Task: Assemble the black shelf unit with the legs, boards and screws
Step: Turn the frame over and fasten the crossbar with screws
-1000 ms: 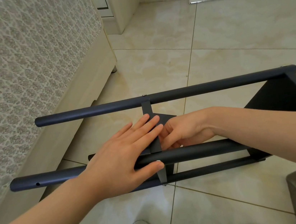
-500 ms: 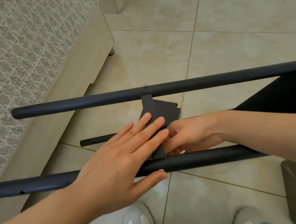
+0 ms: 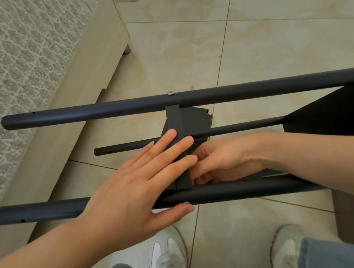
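Note:
The black shelf unit lies on its side above the tiled floor, its round legs running left to right: a far leg [image 3: 101,110], a near leg [image 3: 246,188] and a lower leg [image 3: 238,128]. A silver screw head [image 3: 170,93] sits in the far leg above the middle board [image 3: 175,120]. An end board [image 3: 337,112] closes the right side. My left hand [image 3: 133,189] lies flat on the middle board's left face, fingers straight, thumb under the near leg. My right hand [image 3: 227,161] is curled against the board's right face, fingertips at its edge by the near leg; what they pinch is hidden.
A bed with a patterned cover [image 3: 5,66] and pale wooden base [image 3: 87,78] runs along the left, close to the leg ends. My two shoes [image 3: 166,263] [image 3: 285,247] stand under the unit. A grey object [image 3: 349,219] lies on the floor at the right.
The view has tilted downward, so the shelf unit looks larger and my shoes and knees have come into view. Both hands have kept their places on the middle board.

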The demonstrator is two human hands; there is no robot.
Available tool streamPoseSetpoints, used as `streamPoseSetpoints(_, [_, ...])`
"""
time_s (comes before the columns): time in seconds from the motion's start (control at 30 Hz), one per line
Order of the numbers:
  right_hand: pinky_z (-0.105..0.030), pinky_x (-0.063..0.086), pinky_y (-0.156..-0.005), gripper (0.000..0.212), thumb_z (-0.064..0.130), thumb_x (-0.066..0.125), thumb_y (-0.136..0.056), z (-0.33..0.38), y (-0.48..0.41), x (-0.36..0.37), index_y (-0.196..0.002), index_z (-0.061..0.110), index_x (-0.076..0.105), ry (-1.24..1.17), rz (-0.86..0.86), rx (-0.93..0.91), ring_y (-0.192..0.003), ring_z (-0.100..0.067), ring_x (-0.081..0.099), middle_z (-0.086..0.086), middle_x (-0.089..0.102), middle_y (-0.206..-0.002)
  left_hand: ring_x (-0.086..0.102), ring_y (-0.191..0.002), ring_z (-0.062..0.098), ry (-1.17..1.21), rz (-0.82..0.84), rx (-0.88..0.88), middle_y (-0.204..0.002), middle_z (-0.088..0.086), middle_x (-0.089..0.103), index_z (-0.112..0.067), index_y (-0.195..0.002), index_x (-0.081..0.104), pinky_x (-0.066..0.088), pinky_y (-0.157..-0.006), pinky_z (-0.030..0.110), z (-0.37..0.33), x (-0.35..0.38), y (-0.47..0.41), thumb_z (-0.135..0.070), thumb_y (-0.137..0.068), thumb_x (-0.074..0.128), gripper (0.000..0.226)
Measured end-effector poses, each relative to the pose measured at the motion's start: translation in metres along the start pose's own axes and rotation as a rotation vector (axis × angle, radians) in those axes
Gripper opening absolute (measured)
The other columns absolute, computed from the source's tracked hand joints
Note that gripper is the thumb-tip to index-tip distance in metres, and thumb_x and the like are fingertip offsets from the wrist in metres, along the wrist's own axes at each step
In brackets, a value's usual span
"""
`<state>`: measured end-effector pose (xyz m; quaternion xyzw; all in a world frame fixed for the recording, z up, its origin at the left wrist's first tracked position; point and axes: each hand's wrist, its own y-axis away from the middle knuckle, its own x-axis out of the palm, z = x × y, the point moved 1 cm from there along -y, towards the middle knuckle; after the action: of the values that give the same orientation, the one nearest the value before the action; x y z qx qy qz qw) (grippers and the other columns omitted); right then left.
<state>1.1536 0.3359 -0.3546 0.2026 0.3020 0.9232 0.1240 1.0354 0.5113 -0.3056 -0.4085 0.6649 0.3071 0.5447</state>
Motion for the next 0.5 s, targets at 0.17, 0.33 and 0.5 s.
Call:
streamPoseSetpoints(0.17, [-0.03, 0.05, -0.082, 0.012, 0.012, 0.058, -0.097, 0.002, 0.001, -0.002, -0.099, 0.011, 0.07, 0.003, 0.031, -0.014, -0.081, -0.013, 0.067, -0.003, 0.072, -0.089, 0.014, -0.155, 0.017, 0.003, -0.009, 0.004, -0.165, -0.006, 0.026, -0.021, -0.15, 0.045, 0.022, -0.12, 0.034, 0.001, 0.0, 0.0, -0.058, -0.096, 0.05, 0.066])
streamPoseSetpoints(0.33, [-0.036, 0.051, -0.094, 0.024, 0.017, 0.06, -0.097, 0.0, -0.002, -0.004, -0.114, 0.002, 0.067, 0.048, -0.008, 0.023, -0.093, -0.021, 0.065, -0.014, 0.07, -0.104, 0.016, -0.155, 0.019, 0.014, -0.022, 0.02, -0.166, -0.006, 0.026, -0.02, -0.15, 0.046, 0.025, -0.12, 0.036, 0.003, 0.001, -0.002, -0.057, -0.097, 0.05, 0.064])
streamPoseSetpoints(0.5, [-0.039, 0.052, -0.096, 0.031, 0.015, 0.059, -0.096, 0.0, -0.009, 0.0, -0.122, -0.001, 0.063, 0.084, -0.062, 0.019, -0.094, -0.023, 0.064, -0.02, 0.068, -0.113, 0.016, -0.155, 0.019, 0.015, -0.019, 0.022, -0.165, -0.004, 0.027, -0.02, -0.15, 0.047, 0.025, -0.12, 0.036, 0.005, 0.002, -0.003, -0.055, -0.098, 0.051, 0.063])
